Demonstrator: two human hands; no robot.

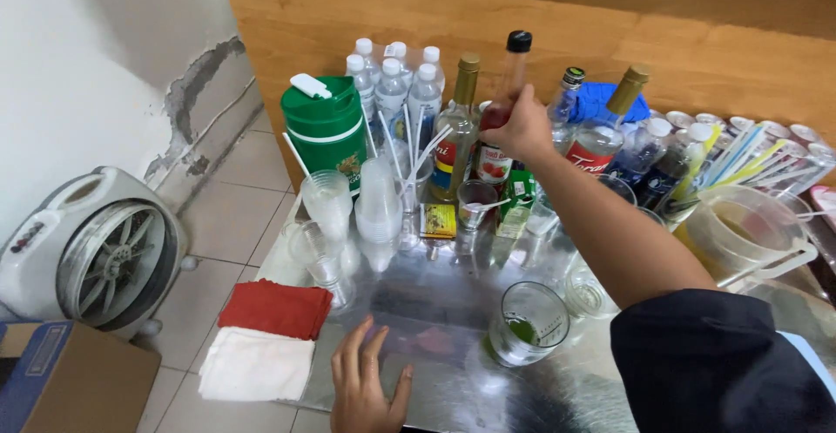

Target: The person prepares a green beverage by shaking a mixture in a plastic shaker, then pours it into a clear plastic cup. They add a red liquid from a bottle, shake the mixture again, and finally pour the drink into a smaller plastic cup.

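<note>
Left hand: lying flat and released on the metal tabletop at the near edge, fingers spread, grasping nothing.
Near sleeve: dark fabric of the person's right arm is filling the lower right corner.
Glass: standing upright on the tabletop just right of the left hand, holding a little green liquid at the bottom.
Folded cloths: a red cloth is lying on a white cloth at the table's left edge, near the left hand.
Plastic cups: clear stacks are standing mid-table, with straws rising behind them.
Small glass: standing among small cartons, below the right hand.
Right hand: reaching far across the table and clenching around the neck of the red-syrup bottle.
Red-syrup bottle: standing upright in the back row, black cap on, between a tall clear bottle with a gold cap and further syrup bottles to the right.
Green jug: standing at the back left, white spout on its lid.
Water bottles: white-capped, clustering behind the jug against the wooden wall.
Pitcher: clear, holding yellowish liquid, at the right edge.
Floor, left: a white appliance is sitting beside a cardboard box.
</note>
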